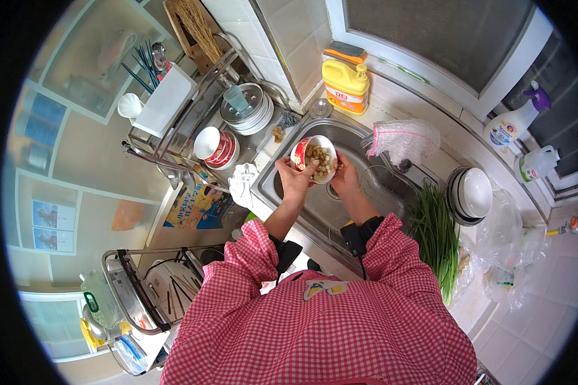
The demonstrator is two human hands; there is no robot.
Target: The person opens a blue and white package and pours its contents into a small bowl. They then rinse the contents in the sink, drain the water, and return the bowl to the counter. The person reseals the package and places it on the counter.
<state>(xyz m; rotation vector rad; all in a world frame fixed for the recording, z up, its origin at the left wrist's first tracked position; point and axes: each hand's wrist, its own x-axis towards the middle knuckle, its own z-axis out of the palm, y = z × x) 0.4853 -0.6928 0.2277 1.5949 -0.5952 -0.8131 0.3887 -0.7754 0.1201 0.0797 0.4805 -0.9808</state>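
Note:
Over the stainless steel sink, both of my hands hold a tilted red and white bowl. My left hand grips its near left side, with the thumb over the rim against the food. At the bowl's right side is my right hand, its fingers partly hidden behind the bowl. Inside lie small light-brown and greenish chopped pieces; what they are I cannot tell. A white mesh cloth hangs over the faucet to the right.
Stacked plates and red-patterned bowls stand left of the sink. Behind it is a yellow detergent jug. Long green leafy stalks, dark and white stacked bowls and clear plastic bags lie on the right counter.

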